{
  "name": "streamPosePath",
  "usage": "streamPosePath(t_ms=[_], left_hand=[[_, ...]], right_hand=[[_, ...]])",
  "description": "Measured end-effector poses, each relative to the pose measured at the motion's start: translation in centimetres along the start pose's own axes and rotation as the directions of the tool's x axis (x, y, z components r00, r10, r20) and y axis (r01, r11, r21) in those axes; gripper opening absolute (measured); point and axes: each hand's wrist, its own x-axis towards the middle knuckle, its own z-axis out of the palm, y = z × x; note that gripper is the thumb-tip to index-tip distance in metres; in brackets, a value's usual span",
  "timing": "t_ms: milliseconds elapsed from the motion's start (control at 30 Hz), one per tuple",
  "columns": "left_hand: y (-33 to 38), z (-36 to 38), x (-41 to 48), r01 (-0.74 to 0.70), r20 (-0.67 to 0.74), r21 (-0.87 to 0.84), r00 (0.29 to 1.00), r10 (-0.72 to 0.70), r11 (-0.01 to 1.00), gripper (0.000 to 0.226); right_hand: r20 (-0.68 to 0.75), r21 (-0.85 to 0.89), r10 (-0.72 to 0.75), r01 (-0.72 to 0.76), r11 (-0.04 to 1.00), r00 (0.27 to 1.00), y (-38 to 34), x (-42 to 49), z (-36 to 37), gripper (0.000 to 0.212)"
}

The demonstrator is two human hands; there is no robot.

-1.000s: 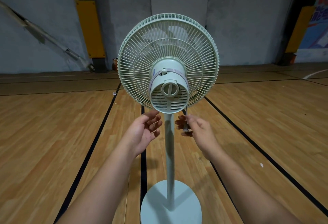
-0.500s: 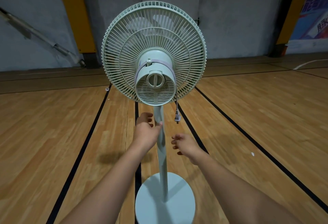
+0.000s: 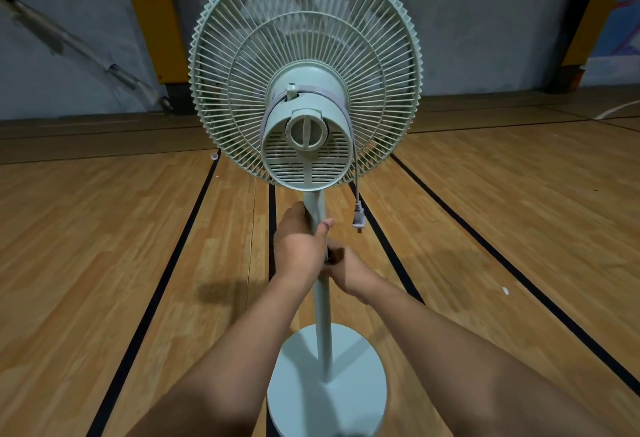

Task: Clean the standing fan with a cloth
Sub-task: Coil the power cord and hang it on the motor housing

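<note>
A pale green standing fan (image 3: 304,66) faces away from me, its motor housing (image 3: 306,146) and rear grille toward the camera. Its pole (image 3: 322,326) rises from a round base (image 3: 353,398). My left hand (image 3: 299,249) grips the pole just under the housing, thumb up along it. My right hand (image 3: 349,268) holds the pole right below the left, fingers wrapped behind it. The fan's cord hangs at the right with its plug (image 3: 359,220) dangling free. No cloth is in view.
The fan stands on a wooden gym floor (image 3: 104,263) with black lines. A grey wall with yellow padded posts (image 3: 152,17) lies behind. A small white object (image 3: 214,156) lies on the floor at the left, and a white cable (image 3: 616,109) at the far right.
My right hand let go of the hanging plug and dropped to the pole. My left hand closed round the pole below the housing. The fan now looks nearer and larger.
</note>
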Motion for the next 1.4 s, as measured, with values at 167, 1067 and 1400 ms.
streamPosePath(t_ms=[167,1067,1400], left_hand=[[-0.1,0.0,0.1,-0.004,0.015,-0.042,1.000,0.005,0.999,0.019],[-1.2,-2.0,0.7,-0.134,0.331,-0.125,0.928,0.169,0.983,0.040],[-0.8,0.3,-1.9,-0.200,0.098,0.043,0.976,0.195,0.979,0.042]], right_hand=[[-0.015,0.024,-0.014,0.014,1.000,1.000,0.4,0.1,-0.3,0.022],[-0.251,-0.215,-0.154,0.100,0.971,0.956,0.9,-0.3,2.5,0.055],[0.009,-0.360,-0.228,0.216,0.908,0.974,0.9,-2.4,1.5,0.015]])
